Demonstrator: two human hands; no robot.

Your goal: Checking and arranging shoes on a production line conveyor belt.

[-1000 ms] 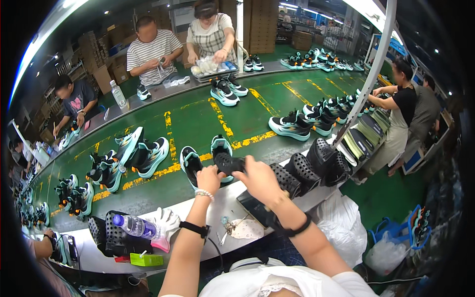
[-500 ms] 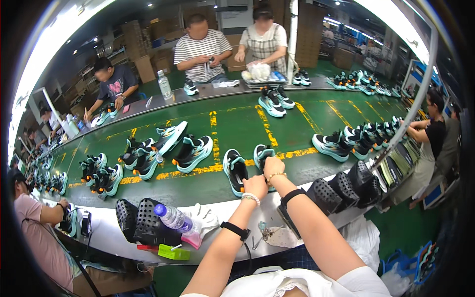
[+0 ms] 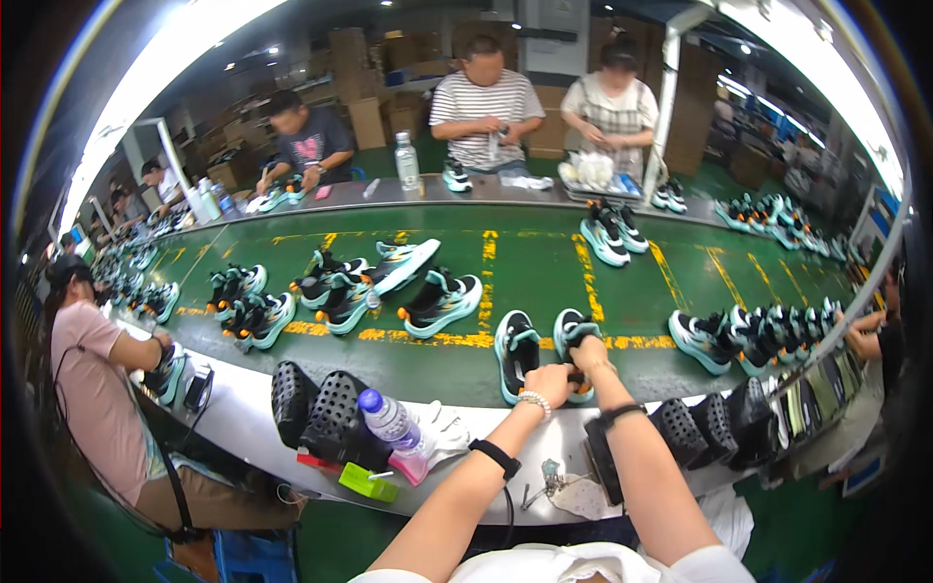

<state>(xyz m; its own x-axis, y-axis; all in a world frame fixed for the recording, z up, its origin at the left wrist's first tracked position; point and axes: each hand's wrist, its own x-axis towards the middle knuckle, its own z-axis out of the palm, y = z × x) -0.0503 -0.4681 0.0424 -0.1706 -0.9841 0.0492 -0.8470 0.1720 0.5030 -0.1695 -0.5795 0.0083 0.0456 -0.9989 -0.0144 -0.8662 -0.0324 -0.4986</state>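
Note:
A pair of black and mint-green sneakers stands on the green belt in front of me, toes pointing away. My right hand is closed at the opening of the right sneaker, its fingers partly hidden inside. At that shoe's heel, my left hand is closed, its fingertips out of sight against the shoe. Just left of it stands the other sneaker, upright and not held. Bracelets and black bands circle both my wrists.
Black perforated holders, a purple-capped bottle and a green box stand on the near metal ledge. More sneakers line the belt on both sides. Dark holders sit by my right forearm. Co-workers work across the belt.
My view has swung left, so the whole scene sits further right in the picture. Both hands stay at the same right sneaker, with little visible movement.

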